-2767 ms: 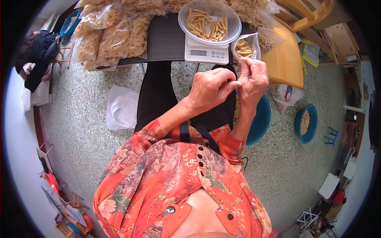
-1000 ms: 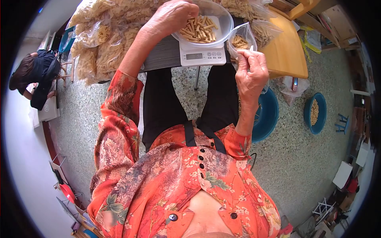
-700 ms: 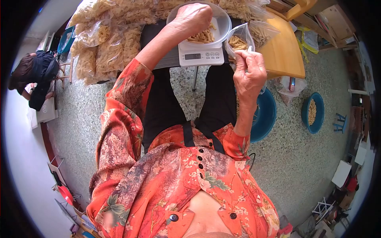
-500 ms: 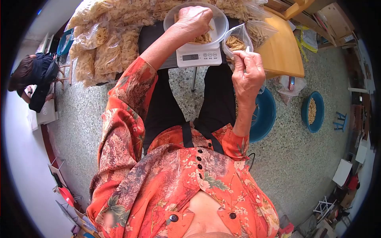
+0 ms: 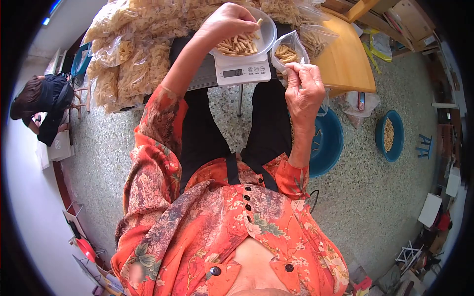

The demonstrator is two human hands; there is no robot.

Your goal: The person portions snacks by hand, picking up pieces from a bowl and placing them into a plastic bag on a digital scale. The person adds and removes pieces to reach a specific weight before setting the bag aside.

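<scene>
My left hand [image 5: 227, 20] is over the clear round bowl [image 5: 269, 42], thumb and finger pinching a short stick piece [image 5: 259, 21]. Many tan stick pieces [image 5: 237, 45] lie in the bowl, which rests on a white digital scale [image 5: 256, 74]; its display is too small to read surely. Just right of the scale, my right hand [image 5: 304, 81] pinches the rim of a small clear plastic bag [image 5: 291, 39]. This bag stands open at the top and has similar stick pieces [image 5: 286, 53] inside.
Filled clear bags [image 5: 131, 64] are piled at the left and back. Another bag of sticks [image 5: 316, 39] lies by the yellow wooden surface [image 5: 345, 59]. Blue tubs [image 5: 333, 143] are on the floor at the right. A person in dark clothes [image 5: 49, 96] is at the far left.
My left hand has risen and moved left from inside the bowl, and a stick piece now shows at its fingertips. More sticks in the bowl are visible. My right hand has shifted slightly left.
</scene>
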